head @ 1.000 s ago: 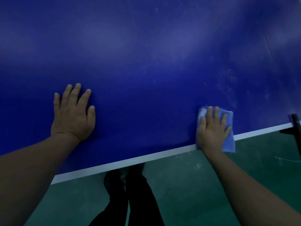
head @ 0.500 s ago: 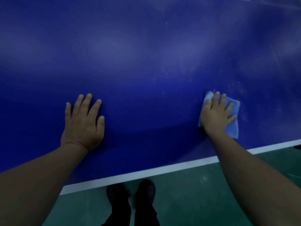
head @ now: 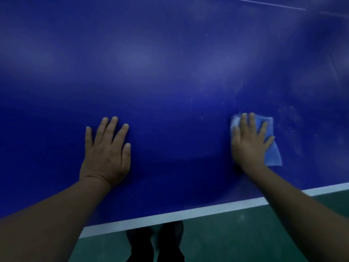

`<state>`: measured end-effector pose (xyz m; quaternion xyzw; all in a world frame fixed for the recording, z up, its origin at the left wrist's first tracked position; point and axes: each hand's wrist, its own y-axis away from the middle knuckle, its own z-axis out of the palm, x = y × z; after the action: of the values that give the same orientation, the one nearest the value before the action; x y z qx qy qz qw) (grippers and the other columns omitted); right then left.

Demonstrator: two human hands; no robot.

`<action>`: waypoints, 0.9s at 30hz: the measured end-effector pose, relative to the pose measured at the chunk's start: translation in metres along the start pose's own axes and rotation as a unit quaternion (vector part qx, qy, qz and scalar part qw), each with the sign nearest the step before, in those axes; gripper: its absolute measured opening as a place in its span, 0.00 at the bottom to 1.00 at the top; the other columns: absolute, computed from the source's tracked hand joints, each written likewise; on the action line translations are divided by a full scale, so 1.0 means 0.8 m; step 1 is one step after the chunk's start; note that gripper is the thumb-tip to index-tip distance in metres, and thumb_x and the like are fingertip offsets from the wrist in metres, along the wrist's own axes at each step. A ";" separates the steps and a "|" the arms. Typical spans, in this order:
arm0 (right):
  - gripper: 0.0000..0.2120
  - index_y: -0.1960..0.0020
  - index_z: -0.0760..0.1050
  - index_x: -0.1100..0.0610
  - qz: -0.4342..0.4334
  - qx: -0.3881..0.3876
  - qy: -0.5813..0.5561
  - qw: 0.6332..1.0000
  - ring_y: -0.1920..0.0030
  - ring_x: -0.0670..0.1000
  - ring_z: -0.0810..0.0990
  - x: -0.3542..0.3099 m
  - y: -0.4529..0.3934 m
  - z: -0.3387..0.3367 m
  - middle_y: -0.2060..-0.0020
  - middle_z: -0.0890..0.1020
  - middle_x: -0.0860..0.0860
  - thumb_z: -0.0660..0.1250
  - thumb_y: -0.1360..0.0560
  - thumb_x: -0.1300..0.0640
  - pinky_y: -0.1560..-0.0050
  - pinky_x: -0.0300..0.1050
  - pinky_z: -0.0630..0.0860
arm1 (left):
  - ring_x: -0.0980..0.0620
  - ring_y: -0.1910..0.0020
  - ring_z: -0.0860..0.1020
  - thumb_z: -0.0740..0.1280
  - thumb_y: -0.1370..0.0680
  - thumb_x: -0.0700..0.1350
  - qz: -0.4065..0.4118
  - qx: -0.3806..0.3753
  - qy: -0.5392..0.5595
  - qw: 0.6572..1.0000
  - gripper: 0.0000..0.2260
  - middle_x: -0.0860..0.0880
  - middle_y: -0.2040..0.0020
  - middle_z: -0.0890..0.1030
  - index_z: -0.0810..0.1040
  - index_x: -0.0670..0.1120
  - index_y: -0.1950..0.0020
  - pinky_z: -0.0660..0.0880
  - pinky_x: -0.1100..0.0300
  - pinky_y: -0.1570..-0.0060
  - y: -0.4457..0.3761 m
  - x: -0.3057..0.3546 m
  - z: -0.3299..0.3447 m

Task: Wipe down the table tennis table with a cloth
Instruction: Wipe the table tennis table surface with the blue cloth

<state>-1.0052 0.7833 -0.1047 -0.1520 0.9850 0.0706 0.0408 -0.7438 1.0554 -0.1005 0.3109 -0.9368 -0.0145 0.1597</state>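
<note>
Smooth blue table (head: 170,72), white-edged and dust-speckled: right hand (head: 249,142), fingers spread, presses a soft, pale-blue folded cloth (head: 272,154) flat; left hand (head: 106,154) rests flat, fingers spread.

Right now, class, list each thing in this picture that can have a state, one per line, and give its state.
Left hand: open, fingers spread, flat on the table.
Right hand: open, fingers straight, pressing the cloth onto the table.
Cloth: light blue, lying flat under the right hand, away from the white edge line.
Table: blue top, pale specks and smears showing beyond the cloth.
Shoes: dark, on the green floor under the table edge.
</note>
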 end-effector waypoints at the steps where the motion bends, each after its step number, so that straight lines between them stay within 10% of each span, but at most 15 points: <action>1: 0.30 0.20 0.52 0.44 -0.059 0.004 0.015 0.998 0.20 0.60 0.46 -0.018 0.022 0.007 0.20 0.52 0.44 0.43 0.20 0.39 0.27 0.73 0.44 | 0.46 0.20 0.51 0.45 0.20 0.56 -0.001 0.003 0.002 1.000 0.29 0.44 0.20 0.58 0.64 0.46 0.22 0.40 0.41 0.24 0.000 -0.001 0.000; 8: 0.26 0.21 0.57 0.45 -0.613 -0.034 0.075 0.786 0.21 0.63 0.51 -0.121 0.044 0.026 0.21 0.60 0.49 0.51 0.17 0.42 0.25 0.70 0.46 | 0.44 0.20 0.52 0.47 0.20 0.56 -0.002 0.010 0.015 1.000 0.29 0.42 0.21 0.59 0.65 0.45 0.23 0.44 0.37 0.24 0.000 -0.002 0.001; 14: 0.25 0.20 0.53 0.43 -0.378 -0.034 0.061 0.923 0.20 0.57 0.46 -0.167 -0.106 -0.007 0.20 0.53 0.44 0.48 0.16 0.43 0.24 0.64 0.41 | 0.45 0.20 0.50 0.46 0.21 0.58 -0.001 0.002 0.014 1.000 0.30 0.43 0.20 0.57 0.64 0.45 0.22 0.43 0.39 0.24 0.002 0.000 -0.003; 22: 0.25 0.21 0.58 0.46 -0.679 -0.066 0.079 0.727 0.20 0.63 0.48 -0.089 0.037 0.012 0.20 0.58 0.47 0.52 0.17 0.43 0.25 0.71 0.46 | 0.43 0.21 0.54 0.48 0.21 0.58 0.008 0.004 0.025 1.000 0.30 0.41 0.21 0.60 0.67 0.44 0.24 0.46 0.36 0.25 0.002 -0.003 -0.004; 27: 0.27 0.22 0.62 0.47 -0.564 -0.059 0.086 0.819 0.21 0.62 0.54 -0.147 -0.086 -0.005 0.22 0.63 0.49 0.49 0.19 0.41 0.26 0.70 0.50 | 0.43 0.21 0.54 0.51 0.21 0.59 0.022 0.007 0.024 0.999 0.30 0.42 0.21 0.60 0.68 0.44 0.25 0.48 0.35 0.25 0.003 -0.005 -0.004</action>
<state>-0.8729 0.7521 -0.0977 -0.6884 0.7206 0.0800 -0.0207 -0.7412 1.0604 -0.0982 0.2920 -0.9392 0.0029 0.1804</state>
